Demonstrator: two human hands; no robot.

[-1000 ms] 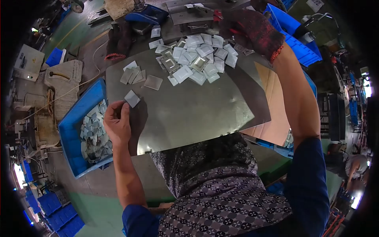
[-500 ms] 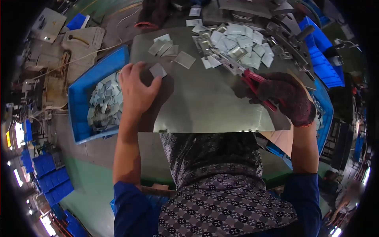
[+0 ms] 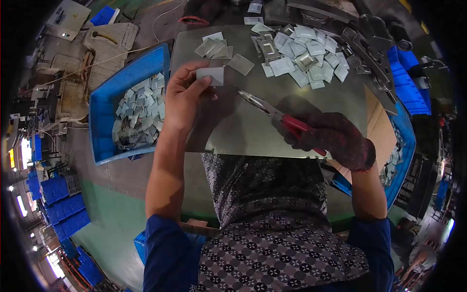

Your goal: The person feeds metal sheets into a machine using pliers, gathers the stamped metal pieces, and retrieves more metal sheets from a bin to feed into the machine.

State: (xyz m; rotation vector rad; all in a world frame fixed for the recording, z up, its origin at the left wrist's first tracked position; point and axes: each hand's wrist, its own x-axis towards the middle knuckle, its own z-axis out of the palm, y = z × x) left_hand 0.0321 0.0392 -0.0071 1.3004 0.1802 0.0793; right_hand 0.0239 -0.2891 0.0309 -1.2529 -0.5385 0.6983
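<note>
My bare left hand [image 3: 187,92] pinches a small flat metal plate [image 3: 211,76] between thumb and fingers, above the left part of the metal table [image 3: 233,131]. In a dark knitted glove, my right hand [image 3: 326,131] is wrapped round the red handles of a pair of pliers [image 3: 292,122]. The pliers' jaws point up and left toward the plate, apart from it, with nothing visible in them. Several flat plates [image 3: 214,46] lie loosely beyond my left hand, one plate [image 3: 241,64] a little to their right. A pile of pressed, shallow metal pieces [image 3: 304,53] covers the far right.
A blue bin [image 3: 97,121] of metal plates stands left of the table. Another blue bin [image 3: 406,160] with pieces is at the right, beside a cardboard sheet [image 3: 379,126]. Dark machine parts [image 3: 367,63] border the table's far right. A dark glove [image 3: 194,19] lies at the far edge.
My left hand has taken hold of the plate and lifted it off the table. The pliers have moved left and toward me, away from the pile.
</note>
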